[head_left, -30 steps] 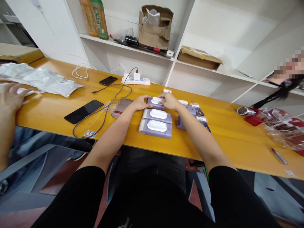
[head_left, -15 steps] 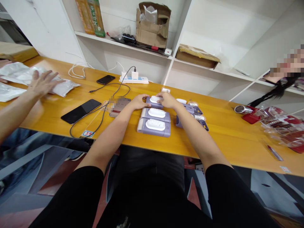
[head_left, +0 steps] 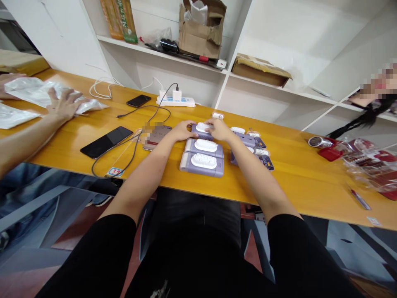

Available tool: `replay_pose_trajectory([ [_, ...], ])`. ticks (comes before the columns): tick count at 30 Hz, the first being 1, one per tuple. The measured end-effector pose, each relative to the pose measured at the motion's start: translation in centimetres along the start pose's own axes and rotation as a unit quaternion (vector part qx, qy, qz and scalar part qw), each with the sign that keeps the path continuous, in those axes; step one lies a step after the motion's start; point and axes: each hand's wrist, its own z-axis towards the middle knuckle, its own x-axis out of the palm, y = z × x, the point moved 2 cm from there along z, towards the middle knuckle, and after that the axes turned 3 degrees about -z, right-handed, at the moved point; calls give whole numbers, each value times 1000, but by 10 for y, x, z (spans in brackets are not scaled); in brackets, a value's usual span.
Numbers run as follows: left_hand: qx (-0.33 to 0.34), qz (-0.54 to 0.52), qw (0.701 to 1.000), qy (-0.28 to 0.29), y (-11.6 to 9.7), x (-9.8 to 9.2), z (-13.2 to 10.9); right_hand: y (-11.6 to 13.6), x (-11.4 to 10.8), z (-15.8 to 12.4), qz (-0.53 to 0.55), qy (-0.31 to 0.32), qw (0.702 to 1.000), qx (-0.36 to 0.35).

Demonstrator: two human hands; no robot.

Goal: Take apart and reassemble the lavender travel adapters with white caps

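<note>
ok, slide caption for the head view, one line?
Left hand and right hand hold the farthest purple case with its white bristled pad; two similar cases lie nearer on the table.

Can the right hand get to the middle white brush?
Probably yes: the middle white brush lies uncovered, just nearer the person than the right hand, though that hand is busy at the farthest brush.
</note>
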Motion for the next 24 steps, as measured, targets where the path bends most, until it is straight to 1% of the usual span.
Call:
replay_pose_trajectory([
  [8,5,3,1000,-6,-1,0,-1,5,2,-1,-8,-1,1000,-5],
  [11,2,5,1000,-9,-2,0,-1,2,1,1,18,-2,1000,-7],
  [12,1,4,1000,-9,-2,0,-1,-1,-1,3,33,-12,999,1],
  [15,5,-1,1000,-5,-2,0,-1,-17,-14,12,55,-91,992,64],
  [16,7,0,1000,-3,-2,0,-1,-25,-18,15,43,-111,988,95],
  [17,8,1,1000,-1,-2,0,-1,-33,-22,18,22,-113,985,127],
  [20,8,-2,1000,5,-1,-1,-1,-55,-30,23,-42,-63,975,211],
  [24,12,-3,1000,9,-1,-1,-1,-72,-30,26,-68,-24,959,275],
])
